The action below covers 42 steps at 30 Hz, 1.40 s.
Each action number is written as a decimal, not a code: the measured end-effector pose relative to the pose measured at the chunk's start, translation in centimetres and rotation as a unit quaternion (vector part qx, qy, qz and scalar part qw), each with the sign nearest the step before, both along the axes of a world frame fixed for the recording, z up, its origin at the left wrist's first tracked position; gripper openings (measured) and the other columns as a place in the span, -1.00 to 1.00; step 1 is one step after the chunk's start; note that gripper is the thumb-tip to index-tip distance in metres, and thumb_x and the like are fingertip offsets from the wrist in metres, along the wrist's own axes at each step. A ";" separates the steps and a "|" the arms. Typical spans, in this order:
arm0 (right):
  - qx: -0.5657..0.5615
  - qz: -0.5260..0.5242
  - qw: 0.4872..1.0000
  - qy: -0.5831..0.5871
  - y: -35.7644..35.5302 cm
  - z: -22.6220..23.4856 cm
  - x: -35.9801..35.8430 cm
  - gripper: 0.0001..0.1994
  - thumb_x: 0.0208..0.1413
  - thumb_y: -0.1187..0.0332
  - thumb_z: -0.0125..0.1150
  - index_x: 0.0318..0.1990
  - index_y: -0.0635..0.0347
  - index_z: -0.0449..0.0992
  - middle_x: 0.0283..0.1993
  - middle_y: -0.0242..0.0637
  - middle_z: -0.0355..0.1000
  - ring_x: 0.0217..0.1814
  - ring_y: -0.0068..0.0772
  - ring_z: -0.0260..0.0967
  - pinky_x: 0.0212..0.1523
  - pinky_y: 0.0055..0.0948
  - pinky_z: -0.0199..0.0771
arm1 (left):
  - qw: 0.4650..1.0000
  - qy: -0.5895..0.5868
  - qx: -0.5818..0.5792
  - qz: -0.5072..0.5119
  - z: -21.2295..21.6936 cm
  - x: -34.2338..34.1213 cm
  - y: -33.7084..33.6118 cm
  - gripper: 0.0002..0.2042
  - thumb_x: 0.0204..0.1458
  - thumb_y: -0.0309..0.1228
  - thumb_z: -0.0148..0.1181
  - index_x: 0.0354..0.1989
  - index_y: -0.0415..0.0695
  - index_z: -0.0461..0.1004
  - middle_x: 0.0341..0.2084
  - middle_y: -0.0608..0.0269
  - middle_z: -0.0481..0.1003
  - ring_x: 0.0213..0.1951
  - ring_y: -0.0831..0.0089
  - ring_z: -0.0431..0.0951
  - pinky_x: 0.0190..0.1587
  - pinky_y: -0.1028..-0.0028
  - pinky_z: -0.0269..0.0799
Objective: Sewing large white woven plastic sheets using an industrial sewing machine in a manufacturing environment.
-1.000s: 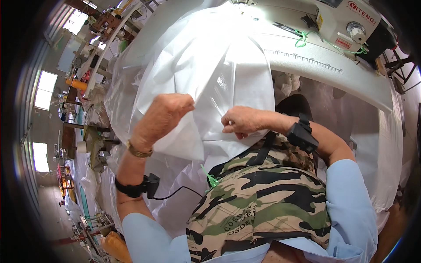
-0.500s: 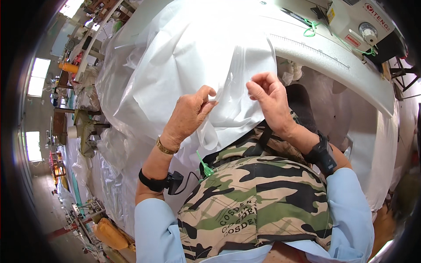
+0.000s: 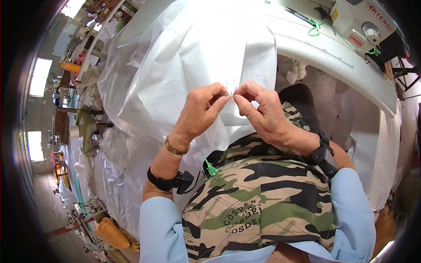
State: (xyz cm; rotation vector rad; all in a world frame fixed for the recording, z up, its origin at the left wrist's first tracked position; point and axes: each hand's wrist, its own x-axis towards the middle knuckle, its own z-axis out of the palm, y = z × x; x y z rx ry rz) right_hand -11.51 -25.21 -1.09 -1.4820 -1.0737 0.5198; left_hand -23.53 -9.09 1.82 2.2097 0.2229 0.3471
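Note:
A large glossy white sheet (image 3: 193,57), like plastic or coated cloth, drapes from the table over my lap in loose folds. My left hand (image 3: 202,109), with a gold watch on its wrist, pinches thumb and forefinger together on an edge of it. Close beside it, my right hand (image 3: 265,111) makes the same kind of pinch, its fingertips nearly touching the left ones. Only a sliver of the sheet shows between the fingertips. Below my hands the sheet hangs toward the camouflage apron (image 3: 263,193).
A white sewing machine (image 3: 364,22) stands at the far right. Its pale table (image 3: 324,52) carries a printed ruler along a curved edge, with green cord (image 3: 315,27) and a dark slim tool (image 3: 300,16) on it. Clear plastic sheeting (image 3: 116,158) is heaped at the left.
My hands have come together over the sheet, and both pinches have closed. The left hand moved right; the right hand moved slightly left and lower.

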 end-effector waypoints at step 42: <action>-0.011 0.079 0.984 -0.160 0.7 1.7 0.9 -0.79 0.17 0.31 0.18 -0.37 0.24 0.37 -0.49 -0.02 0.40 -0.40 0.11 0.42 -0.34 -0.02 0.40 | 0.991 -0.012 -0.127 0.028 0.0 2.4 0.0 -0.90 0.22 -0.52 0.12 -0.26 -0.31 0.52 -0.53 0.42 0.46 -0.47 0.73 0.36 -0.42 0.63 0.29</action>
